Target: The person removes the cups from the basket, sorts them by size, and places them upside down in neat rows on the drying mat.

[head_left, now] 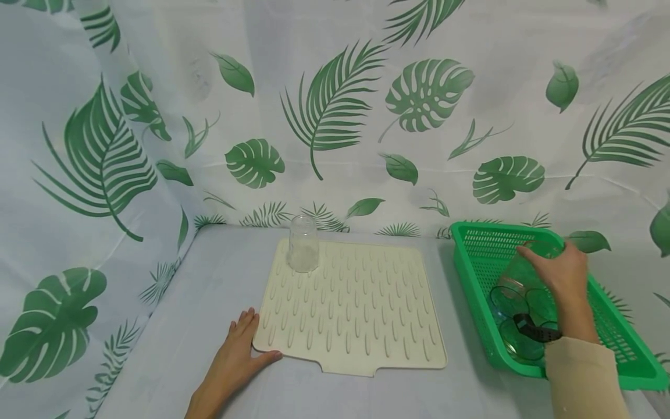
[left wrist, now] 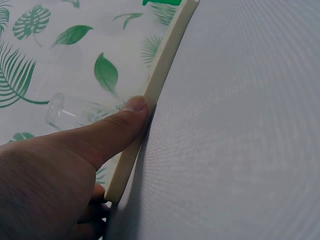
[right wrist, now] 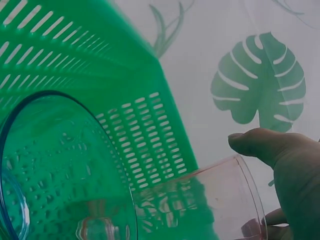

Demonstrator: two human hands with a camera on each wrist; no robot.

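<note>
A cream drying mat [head_left: 350, 302] with raised ridges lies on the table, and a clear glass [head_left: 303, 247] stands upside down at its back left corner. My left hand [head_left: 235, 355] is at the mat's front left corner. Its thumb [left wrist: 122, 122] touches the front edge while the other fingers lie along the left side. Inside the green basket [head_left: 473, 314], my right hand [head_left: 562, 273] spreads round the end of a pinkish clear glass [right wrist: 232, 192]. In the right wrist view the thumb [right wrist: 260, 145] stands off the glass, with fingertips behind its rim.
Several more glasses lie in the basket, among them a blue-rimmed glass [head_left: 508, 302] and a green-tinted glass [head_left: 520, 343] nearer the front. A leaf-patterned curtain [head_left: 335, 145] hangs behind the table and along its left side. The basket stands right of the mat.
</note>
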